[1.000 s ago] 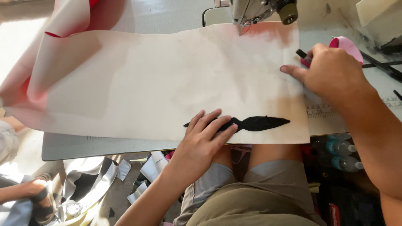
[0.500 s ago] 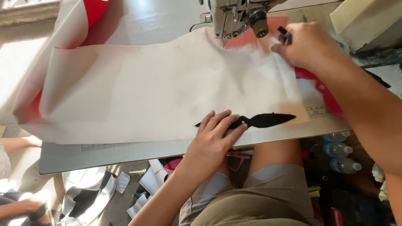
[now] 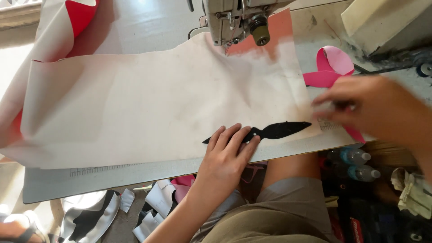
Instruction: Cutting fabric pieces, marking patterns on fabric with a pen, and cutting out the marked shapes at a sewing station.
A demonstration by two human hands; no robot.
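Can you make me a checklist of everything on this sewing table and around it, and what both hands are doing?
Surface: grey table, ruler strip along its front edge.
Job's things: pale sheet spread flat, reaching under the sewing machine; black piece lying on the sheet.
Clutter: pink strips on the right; beige box at the far right.
Hands: left hand flat on the black piece's end; right hand blurred, at the sheet's right edge, grip unclear.
Cables: nothing seen.
Surroundings: scraps on the floor; bottles under the table.
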